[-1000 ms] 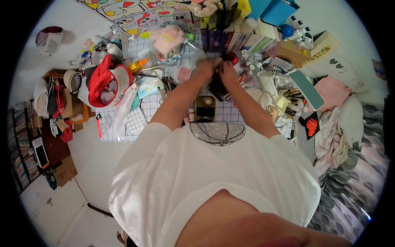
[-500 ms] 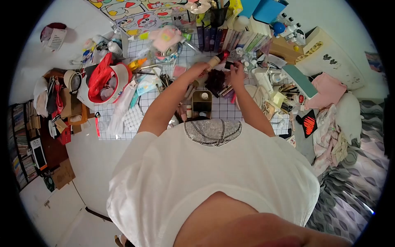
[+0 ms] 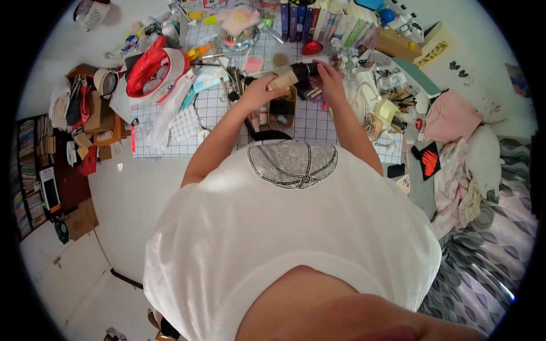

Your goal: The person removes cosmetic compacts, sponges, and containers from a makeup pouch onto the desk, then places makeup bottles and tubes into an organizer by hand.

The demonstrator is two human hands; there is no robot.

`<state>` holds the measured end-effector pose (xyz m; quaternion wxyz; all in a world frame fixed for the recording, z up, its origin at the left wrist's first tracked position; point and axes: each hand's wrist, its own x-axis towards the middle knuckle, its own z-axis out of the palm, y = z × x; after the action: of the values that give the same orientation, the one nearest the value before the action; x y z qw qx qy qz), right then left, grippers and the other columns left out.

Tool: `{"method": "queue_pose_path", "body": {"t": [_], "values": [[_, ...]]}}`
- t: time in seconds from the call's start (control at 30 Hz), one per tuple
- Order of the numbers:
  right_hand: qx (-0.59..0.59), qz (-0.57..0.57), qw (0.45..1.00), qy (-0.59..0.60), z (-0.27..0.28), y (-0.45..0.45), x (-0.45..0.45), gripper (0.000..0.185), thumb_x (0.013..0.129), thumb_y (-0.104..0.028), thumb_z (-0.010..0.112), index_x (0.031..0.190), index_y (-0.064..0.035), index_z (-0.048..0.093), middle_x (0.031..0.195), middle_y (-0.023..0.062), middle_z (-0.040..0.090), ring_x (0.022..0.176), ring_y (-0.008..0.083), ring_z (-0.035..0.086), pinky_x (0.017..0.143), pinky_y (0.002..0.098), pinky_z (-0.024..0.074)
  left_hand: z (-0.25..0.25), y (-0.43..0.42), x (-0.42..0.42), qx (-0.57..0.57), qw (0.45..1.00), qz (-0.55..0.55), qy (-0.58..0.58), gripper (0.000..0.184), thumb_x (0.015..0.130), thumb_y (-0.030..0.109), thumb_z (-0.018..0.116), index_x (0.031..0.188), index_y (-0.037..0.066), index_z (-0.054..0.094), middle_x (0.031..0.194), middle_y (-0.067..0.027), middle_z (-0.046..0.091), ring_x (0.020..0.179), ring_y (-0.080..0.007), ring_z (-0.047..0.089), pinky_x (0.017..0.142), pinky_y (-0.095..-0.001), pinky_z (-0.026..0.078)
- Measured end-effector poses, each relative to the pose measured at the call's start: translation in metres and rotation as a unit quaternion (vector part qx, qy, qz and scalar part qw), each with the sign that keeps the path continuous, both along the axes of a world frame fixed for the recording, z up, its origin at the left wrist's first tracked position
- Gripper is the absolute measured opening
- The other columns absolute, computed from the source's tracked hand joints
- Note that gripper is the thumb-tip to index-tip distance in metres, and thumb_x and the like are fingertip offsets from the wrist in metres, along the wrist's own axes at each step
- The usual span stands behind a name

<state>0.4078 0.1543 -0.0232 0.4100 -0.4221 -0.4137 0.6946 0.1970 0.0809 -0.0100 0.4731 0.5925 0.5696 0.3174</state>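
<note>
My left hand [image 3: 259, 93] is closed around a beige bottle [image 3: 282, 81], which looks like a foundation bottle and lies tilted, its far end pointing right. At that end is a black cap [image 3: 305, 70], with the fingers of my right hand [image 3: 331, 80] closed on it. The cap meets the bottle; whether it is fastened I cannot tell. Below the bottle, a small open organizer box [image 3: 290, 111] holds cosmetics and is partly covered by my left hand. A dark maroon item [image 3: 307, 88] shows only in part behind the bottle and cap.
A row of books [image 3: 324, 24] stands at the back, with a red rounded object [image 3: 312, 48] before it. On the left sits a red and white basket [image 3: 173, 77]. Brushes [image 3: 405, 103] and a white container [image 3: 368, 91] crowd the right of the grid-patterned tabletop [image 3: 200, 102].
Both hands have come nearer to my body, bringing the bottle and black cap, earlier apart, together. The view has tilted, so the table sits higher in it.
</note>
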Motion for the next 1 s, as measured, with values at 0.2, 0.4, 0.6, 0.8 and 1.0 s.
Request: {"method": "queue_pose_path", "body": {"t": [0.2,0.4,0.6,0.8,1.0], "values": [[0.097,0.055,0.992,-0.059,-0.001,-0.019,-0.004,0.03,0.087,-0.02,0.053,0.112,-0.0026,0.052,0.098,0.0045,0.055,0.085,0.0127,0.055,0.07,0.024,0.0495,0.0,-0.019,0.004,0.008,1.0,0.014,0.024,0.041,0.074,0.036,0.065,0.099,0.005,0.055,0.081,-0.0118,0.059,0.073,-0.0199,0.056,0.066,-0.0297,0.044],[0.055,0.089,0.995,0.003,0.005,-0.027,-0.003,0.03,0.086,-0.014,0.053,0.115,-0.0034,0.051,0.103,0.0051,0.055,0.094,0.0149,0.055,0.08,0.0289,0.0509,-0.001,-0.029,0.005,0.027,0.999,0.016,0.018,0.041,0.075,0.036,0.064,0.1,0.004,0.056,0.079,-0.0103,0.059,0.07,-0.0182,0.055,0.064,-0.0287,0.044],[0.049,0.103,0.993,-0.016,0.012,-0.032,-0.004,0.029,0.085,-0.011,0.054,0.113,-0.0011,0.052,0.105,0.0064,0.055,0.096,0.017,0.055,0.082,0.0294,0.0506,0.003,-0.035,0.002,0.028,0.999,0.002,0.031,0.043,0.075,0.036,0.064,0.102,0.004,0.056,0.079,-0.0109,0.059,0.071,-0.0184,0.056,0.065,-0.0296,0.044],[0.023,0.086,0.996,-0.005,0.008,-0.026,-0.009,0.03,0.084,-0.01,0.056,0.112,-0.0003,0.052,0.105,0.008,0.055,0.094,0.0177,0.056,0.083,0.0287,0.05,0.001,-0.031,0.002,0.066,0.996,0.017,0.051,0.041,0.075,0.035,0.064,0.1,0.003,0.057,0.081,-0.0117,0.061,0.073,-0.0191,0.057,0.068,-0.0291,0.044],[0.049,0.064,0.996,0.048,0.021,-0.03,-0.016,0.031,0.082,-0.007,0.058,0.111,0.0,0.052,0.103,0.0085,0.055,0.094,0.0176,0.056,0.082,0.0283,0.05,0.005,-0.025,0.005,0.039,0.999,0.032,-0.007,0.041,0.076,0.035,0.063,0.1,0.003,0.057,0.083,-0.0114,0.061,0.076,-0.0202,0.058,0.069,-0.0288,0.044]]}}
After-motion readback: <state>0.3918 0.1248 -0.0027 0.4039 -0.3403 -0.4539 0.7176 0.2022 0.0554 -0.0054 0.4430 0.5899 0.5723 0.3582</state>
